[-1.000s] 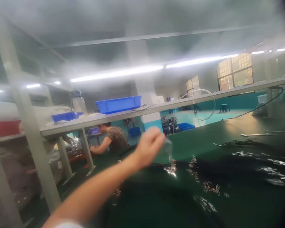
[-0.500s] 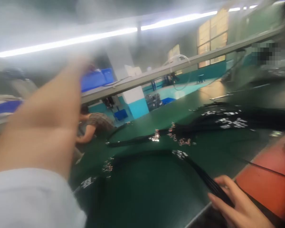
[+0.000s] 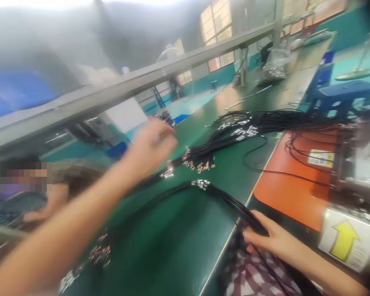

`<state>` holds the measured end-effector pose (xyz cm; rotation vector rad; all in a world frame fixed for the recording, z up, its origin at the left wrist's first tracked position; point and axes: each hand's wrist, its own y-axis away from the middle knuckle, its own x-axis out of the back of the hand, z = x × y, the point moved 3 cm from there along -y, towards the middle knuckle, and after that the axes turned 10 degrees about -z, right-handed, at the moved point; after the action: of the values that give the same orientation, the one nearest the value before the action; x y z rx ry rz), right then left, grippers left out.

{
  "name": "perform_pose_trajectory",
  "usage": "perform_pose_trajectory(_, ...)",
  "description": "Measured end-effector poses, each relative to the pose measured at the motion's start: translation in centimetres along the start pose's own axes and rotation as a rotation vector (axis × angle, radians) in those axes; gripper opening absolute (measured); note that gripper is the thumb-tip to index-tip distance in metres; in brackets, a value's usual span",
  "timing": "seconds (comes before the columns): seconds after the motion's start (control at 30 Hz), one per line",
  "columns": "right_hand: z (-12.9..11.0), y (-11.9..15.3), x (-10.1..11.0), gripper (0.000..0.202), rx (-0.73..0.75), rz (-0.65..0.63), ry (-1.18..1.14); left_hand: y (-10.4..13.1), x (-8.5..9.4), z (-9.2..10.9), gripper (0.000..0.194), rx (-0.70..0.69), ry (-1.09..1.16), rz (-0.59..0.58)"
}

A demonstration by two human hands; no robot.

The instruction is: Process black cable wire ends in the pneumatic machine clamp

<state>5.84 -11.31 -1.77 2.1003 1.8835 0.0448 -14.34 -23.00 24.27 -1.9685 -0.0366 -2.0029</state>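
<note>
My right hand (image 3: 262, 236) is closed around a bundle of black cables (image 3: 234, 201) at the table's near edge. White pieces (image 3: 201, 183) ring this bundle, which runs back and left over the green table. My left hand (image 3: 154, 146) is raised above the table, its fingers bent but smeared by motion; I cannot make out whether anything is in them. Behind it lies a larger pile of black cables (image 3: 274, 120) with bare copper ends (image 3: 200, 163) and white tips. Another cluster of copper and white ends (image 3: 100, 250) lies at the lower left.
An orange board (image 3: 292, 181) with a machine beside it is at the right, near a yellow arrow label (image 3: 345, 240). A metal rail (image 3: 135, 84) crosses above the table (image 3: 166, 222). A blue stool (image 3: 345, 90) stands beyond. Another person (image 3: 58, 193) sits at the left.
My left hand has come down from beside the blue bin on the rail to above the table. The view has turned right. My right hand still holds the cable bundle.
</note>
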Motion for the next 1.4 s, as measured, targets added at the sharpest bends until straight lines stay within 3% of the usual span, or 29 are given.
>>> perform_pose_trajectory(0.07,2.6,1.0,1.5,0.055,-0.068,-0.032,0.000,0.6,-9.1,2.7,0.042,-0.202,0.011,-0.202)
perform_pose_trajectory(0.13,5.3,2.5,2.9,0.053,-0.134,-0.075,-0.009,1.4,-16.7,4.7,0.069,-0.359,-0.012,-0.371)
perform_pose_trajectory(0.17,6.5,3.3,3.4,0.051,-0.173,-0.101,-0.019,1.5,-19.4,5.1,0.072,-0.372,-0.017,-0.383)
perform_pose_trajectory(0.23,8.1,4.7,3.7,0.045,-0.247,-0.172,-0.050,1.1,-22.4,5.3,0.066,-0.389,-0.017,-0.371)
perform_pose_trajectory(0.33,6.8,6.0,2.6,0.030,-0.247,-0.263,-0.184,-0.9,-22.5,4.4,0.039,-0.417,-0.003,-0.348)
perform_pose_trajectory(0.4,3.3,6.3,1.8,0.025,-0.149,-0.223,-0.273,-2.6,-20.7,3.2,0.024,-0.407,0.007,-0.318)
perform_pose_trajectory(0.53,-3.7,6.8,1.8,0.035,0.100,-0.072,-0.441,-6.8,-16.7,-0.4,0.018,-0.286,0.016,-0.218)
perform_pose_trajectory(0.57,-4.2,6.8,2.2,0.036,0.109,-0.044,-0.440,-7.7,-16.4,-1.1,0.017,-0.259,0.010,-0.214)
perform_pose_trajectory(0.63,-3.0,7.0,3.0,0.037,0.032,0.039,-0.414,-8.9,-17.0,-1.7,0.018,-0.228,-0.007,-0.231)
perform_pose_trajectory(0.7,-0.1,7.2,3.4,0.040,-0.049,0.099,-0.401,-9.2,-18.6,-0.7,0.026,-0.232,-0.013,-0.253)
perform_pose_trajectory(0.8,3.5,7.6,3.0,0.041,-0.018,0.084,-0.499,-7.9,-21.3,3.7,0.039,-0.343,0.030,-0.319)
perform_pose_trajectory(0.9,4.3,7.9,2.4,0.037,0.054,0.119,-0.484,-5.8,-22.6,9.1,0.035,-0.621,0.197,-0.513)
perform_pose_trajectory(0.97,3.7,8.2,2.2,0.038,0.084,0.172,-0.406,-4.8,-22.6,11.2,0.032,-0.708,0.283,-0.609)
perform_pose_trajectory(1.13,3.4,8.8,1.3,0.040,0.074,0.126,-0.388,-4.7,-22.8,11.7,0.021,-0.708,0.481,-0.787)
perform_pose_trajectory(1.23,4.5,8.9,1.0,0.049,0.022,0.137,-0.400,-5.3,-23.3,11.6,0.019,-0.620,0.606,-0.825)
perform_pose_trajectory(1.3,5.1,8.8,1.1,0.055,-0.003,0.161,-0.398,-5.4,-23.4,12.1,0.019,-0.604,0.595,-0.818)
perform_pose_trajectory(1.4,5.3,8.7,1.3,0.056,0.004,0.192,-0.407,-4.5,-23.6,13.7,0.017,-0.704,0.504,-0.881)
